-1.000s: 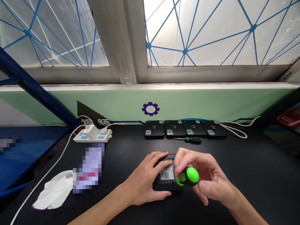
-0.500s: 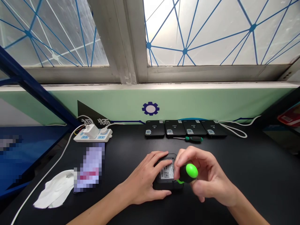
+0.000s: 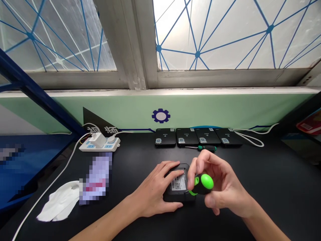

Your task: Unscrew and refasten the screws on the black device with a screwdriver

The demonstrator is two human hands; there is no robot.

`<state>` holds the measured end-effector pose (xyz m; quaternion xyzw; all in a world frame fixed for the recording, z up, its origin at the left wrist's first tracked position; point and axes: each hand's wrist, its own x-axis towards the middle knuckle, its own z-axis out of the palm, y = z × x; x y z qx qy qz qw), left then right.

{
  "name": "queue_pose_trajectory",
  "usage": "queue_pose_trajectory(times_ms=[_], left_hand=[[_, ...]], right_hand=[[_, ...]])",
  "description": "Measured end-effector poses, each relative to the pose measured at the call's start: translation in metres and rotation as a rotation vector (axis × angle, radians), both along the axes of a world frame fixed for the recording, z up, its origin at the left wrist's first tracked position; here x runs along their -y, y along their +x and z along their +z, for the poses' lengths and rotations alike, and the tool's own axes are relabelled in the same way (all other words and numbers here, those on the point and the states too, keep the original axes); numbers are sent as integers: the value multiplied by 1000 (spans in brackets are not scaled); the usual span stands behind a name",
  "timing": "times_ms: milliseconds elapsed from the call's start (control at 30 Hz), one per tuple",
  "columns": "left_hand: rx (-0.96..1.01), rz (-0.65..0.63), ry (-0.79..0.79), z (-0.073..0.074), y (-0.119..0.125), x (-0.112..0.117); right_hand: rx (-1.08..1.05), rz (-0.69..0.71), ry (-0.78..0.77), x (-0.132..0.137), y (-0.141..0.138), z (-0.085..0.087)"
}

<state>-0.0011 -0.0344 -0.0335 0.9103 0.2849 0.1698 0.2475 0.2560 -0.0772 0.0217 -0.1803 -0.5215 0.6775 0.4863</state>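
At lower center of the frame, the left hand (image 3: 155,190) is clasping a black device (image 3: 178,194) on the bench (image 3: 136,160) while the right hand (image 3: 224,184) is gripping a green-and-black tool (image 3: 204,184) at the device's right edge.

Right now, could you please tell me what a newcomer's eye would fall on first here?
Probably the bright green-and-black tool handle in the right hand, beside the labelled black device under the left hand. Next, the blue line pattern on the windows above and the row of four black devices by the wall.
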Motion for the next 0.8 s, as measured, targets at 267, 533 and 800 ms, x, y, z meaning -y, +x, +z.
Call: queue_pose_trajectory(times_ms=[267, 533, 800], left_hand=[[8, 1, 9, 0, 0, 0], [14, -4, 5, 0, 0, 0], [9, -3, -6, 1, 0, 0]], right_hand=[[45, -30, 22, -2, 0, 5], [-1, -10, -33, 1, -3, -1], [55, 3, 12, -1, 1, 1]])
